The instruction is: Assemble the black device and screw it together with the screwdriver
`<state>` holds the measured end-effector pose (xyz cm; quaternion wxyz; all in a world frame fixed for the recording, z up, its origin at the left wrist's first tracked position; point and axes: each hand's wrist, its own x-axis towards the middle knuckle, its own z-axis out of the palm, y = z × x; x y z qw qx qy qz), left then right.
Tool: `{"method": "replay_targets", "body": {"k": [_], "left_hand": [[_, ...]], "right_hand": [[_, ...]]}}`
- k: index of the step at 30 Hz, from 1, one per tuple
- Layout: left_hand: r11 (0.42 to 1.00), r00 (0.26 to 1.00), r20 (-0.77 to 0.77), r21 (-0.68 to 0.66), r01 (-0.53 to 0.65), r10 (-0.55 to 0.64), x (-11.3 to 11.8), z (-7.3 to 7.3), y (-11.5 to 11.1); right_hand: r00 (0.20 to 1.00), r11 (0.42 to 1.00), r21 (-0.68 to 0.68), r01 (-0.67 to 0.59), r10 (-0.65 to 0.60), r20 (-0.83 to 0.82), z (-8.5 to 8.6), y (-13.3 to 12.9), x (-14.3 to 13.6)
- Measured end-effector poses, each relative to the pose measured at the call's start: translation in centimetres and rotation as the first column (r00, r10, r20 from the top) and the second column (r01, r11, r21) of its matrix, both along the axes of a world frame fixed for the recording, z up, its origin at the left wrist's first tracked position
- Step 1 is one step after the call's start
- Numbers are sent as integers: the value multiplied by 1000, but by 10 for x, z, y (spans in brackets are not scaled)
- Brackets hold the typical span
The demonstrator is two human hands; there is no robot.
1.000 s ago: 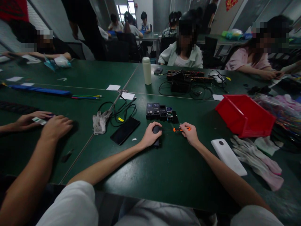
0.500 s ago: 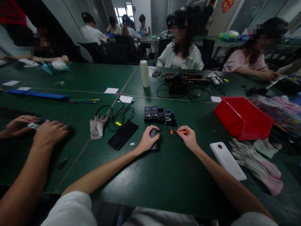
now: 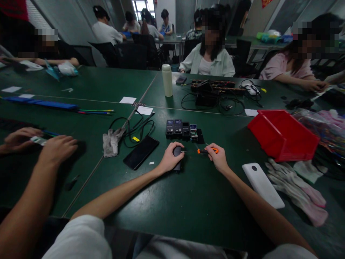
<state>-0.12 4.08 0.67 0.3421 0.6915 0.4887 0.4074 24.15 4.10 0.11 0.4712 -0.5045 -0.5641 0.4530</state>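
My left hand point(image 3: 170, 157) is wrapped round a small black device point(image 3: 177, 152) on the green table. An orange-and-black screwdriver point(image 3: 204, 151) is held in my right hand point(image 3: 217, 157), its thin shaft pointing left with the tip at the device's right side. Just beyond my hands stands a row of small black modules point(image 3: 178, 128), with a small circuit board point(image 3: 193, 133) at its right end. A black phone point(image 3: 141, 153) lies to the left of my left hand.
Black cables and a grey glove point(image 3: 111, 142) lie at the left, near another person's hands point(image 3: 58, 149). A red bin point(image 3: 283, 135), white power bank point(image 3: 262, 185) and gloves point(image 3: 299, 190) are at the right. Behind stands a pale bottle point(image 3: 167, 81).
The whole view has shifted slightly. My left hand keeps its hold on the black device, and my right hand has turned slightly on the screwdriver.
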Motion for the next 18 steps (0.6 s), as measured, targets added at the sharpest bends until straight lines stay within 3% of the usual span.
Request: {"method": "replay_targets", "body": {"k": [12,18], "left_hand": [[1000,1000,-16,-3,-2,2,-1,-1,0],[1000,1000,1,-5,3,-3,-2,-1,0]], "right_hand": [[993,990,118,71,-59,-106,-5,3,-2],[995,971,239,9,14,-96,-4,4,0]]}}
